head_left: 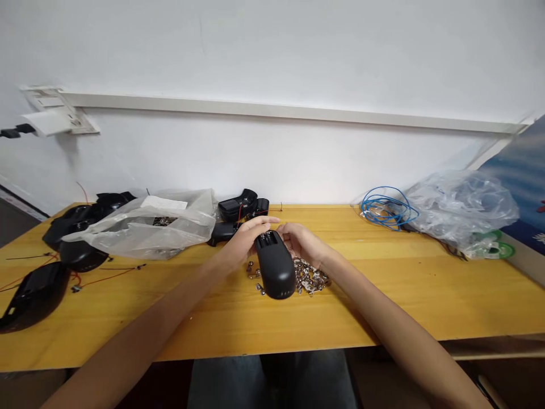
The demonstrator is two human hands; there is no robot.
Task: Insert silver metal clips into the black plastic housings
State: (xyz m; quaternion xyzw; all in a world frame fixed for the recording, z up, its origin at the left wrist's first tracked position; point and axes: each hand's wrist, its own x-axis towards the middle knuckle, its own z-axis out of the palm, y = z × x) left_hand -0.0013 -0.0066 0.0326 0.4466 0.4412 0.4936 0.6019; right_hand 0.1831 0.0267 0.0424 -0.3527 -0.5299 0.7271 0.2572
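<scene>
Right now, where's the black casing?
In the head view, the black casing is held between your left hand and right hand, near the middle of the wooden table, with loose metal parts on both sides of it.

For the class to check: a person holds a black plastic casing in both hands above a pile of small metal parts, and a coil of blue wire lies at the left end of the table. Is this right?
No: the coil of blue wire lies at the right end of the yellow wooden table, not the left, as the head view shows. The rest stands.
</scene>
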